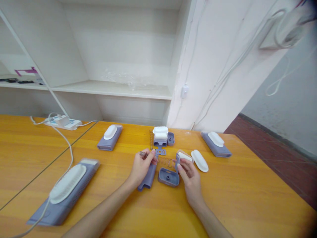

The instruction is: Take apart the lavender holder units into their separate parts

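Observation:
My left hand [141,166] is closed around a long purple plastic housing piece [148,178] whose lower end rests on the wooden table [242,198]. My right hand [189,175] pinches a small purple-and-white part [183,156] at its fingertips. A thin metal coil spring [166,161] stretches between the two hands. Just below them lies a purple rounded cap [168,177], open side up. A white oval cover [199,160] lies to the right of my right hand. Behind the hands stands a partly built purple-and-white unit [161,136].
Assembled purple devices with white tops lie at near left [64,190], back left [110,137] and back right [216,143]. A white power strip [63,122] with cable sits at far left. White shelving [111,88] stands behind the table; the table's right edge drops to a red floor.

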`<state>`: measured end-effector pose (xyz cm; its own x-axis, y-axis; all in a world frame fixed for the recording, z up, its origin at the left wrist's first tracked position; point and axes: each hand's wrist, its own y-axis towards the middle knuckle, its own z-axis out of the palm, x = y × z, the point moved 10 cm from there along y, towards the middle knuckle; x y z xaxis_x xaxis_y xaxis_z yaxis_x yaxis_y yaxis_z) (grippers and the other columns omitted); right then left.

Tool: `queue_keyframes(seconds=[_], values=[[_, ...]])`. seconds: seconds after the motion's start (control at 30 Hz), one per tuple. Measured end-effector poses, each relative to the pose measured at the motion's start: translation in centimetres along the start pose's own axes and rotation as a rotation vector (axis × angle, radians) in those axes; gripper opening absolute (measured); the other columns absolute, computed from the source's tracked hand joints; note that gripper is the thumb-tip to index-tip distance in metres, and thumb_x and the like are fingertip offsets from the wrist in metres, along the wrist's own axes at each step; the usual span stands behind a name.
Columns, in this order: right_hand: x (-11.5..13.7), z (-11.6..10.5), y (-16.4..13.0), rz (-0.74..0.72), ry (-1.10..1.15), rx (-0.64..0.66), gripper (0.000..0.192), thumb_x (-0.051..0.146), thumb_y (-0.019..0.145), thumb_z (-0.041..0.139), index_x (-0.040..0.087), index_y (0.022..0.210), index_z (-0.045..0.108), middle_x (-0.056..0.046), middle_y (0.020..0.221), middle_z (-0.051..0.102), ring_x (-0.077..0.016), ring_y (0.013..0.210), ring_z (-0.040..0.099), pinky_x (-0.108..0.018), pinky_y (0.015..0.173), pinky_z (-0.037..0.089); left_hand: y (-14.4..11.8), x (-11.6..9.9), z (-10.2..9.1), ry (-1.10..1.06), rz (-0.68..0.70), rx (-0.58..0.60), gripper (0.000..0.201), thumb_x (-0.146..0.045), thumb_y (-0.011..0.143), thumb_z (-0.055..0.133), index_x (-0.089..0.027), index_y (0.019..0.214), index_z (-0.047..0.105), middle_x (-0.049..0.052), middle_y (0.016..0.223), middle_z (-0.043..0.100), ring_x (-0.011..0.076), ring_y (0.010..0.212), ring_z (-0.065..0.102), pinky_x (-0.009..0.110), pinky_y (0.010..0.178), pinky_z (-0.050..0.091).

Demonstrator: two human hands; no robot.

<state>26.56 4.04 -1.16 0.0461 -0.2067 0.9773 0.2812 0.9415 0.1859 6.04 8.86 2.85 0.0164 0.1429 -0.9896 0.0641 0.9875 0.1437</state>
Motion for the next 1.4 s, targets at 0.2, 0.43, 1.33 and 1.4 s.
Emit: queue_keyframes(seconds=[0.2,0.43,1.33,1.4], values=[[0.7,-0.5,-0.2,-0.07,-0.11,-0.049,0.035,0.041,0.082,0.06,0.02,0.11,0.057,-0.01,0.12,0.061,-0.0239,0.112,0.056,-0.041,0.096,0.043,-0.1,-0.4,0.5,-0.01,0.009,0.04,0.037,-0.05,0.084,0.055,-0.016,0.071,0.057,0.0,0.064,0.064,0.0127,0.059,0.059,0.023,0.062,0.044],[0.6,-0.7,-0.1,-0.071,-0.16,-0.067,0.03,0.041,0.085,0.054,0.02,0.107,0.059,-0.008,0.115,0.062,-0.0222,0.109,0.056,-0.039,0.096,0.042,-0.4,-0.8,1.4,0.004,0.012,0.121,0.039,-0.05,0.087,0.05,-0.015,0.07,0.055,-0.001,0.062,0.059,0.0116,0.059,0.055,0.022,0.06,0.043],[5.7,1.5,-2.7,-0.578,-0.57,-0.019,0.014,0.019,0.087,0.051,0.02,0.098,0.061,-0.009,0.11,0.059,-0.0228,0.108,0.052,-0.046,0.095,0.039,0.5,0.0,-1.5,1.235,0.019,0.181,0.052,-0.063,0.076,0.053,-0.017,0.099,0.06,0.011,0.102,0.056,0.0271,0.096,0.056,0.035,0.083,0.042],[6.4,2.1,-3.3,-0.651,-0.601,0.008,0.016,0.016,0.086,0.052,0.02,0.097,0.061,-0.009,0.11,0.059,-0.0231,0.109,0.052,-0.047,0.094,0.039,0.6,-0.2,-1.5,1.268,0.011,0.217,0.053,-0.066,0.073,0.054,-0.016,0.09,0.062,0.012,0.097,0.059,0.0281,0.094,0.056,0.035,0.081,0.042]])
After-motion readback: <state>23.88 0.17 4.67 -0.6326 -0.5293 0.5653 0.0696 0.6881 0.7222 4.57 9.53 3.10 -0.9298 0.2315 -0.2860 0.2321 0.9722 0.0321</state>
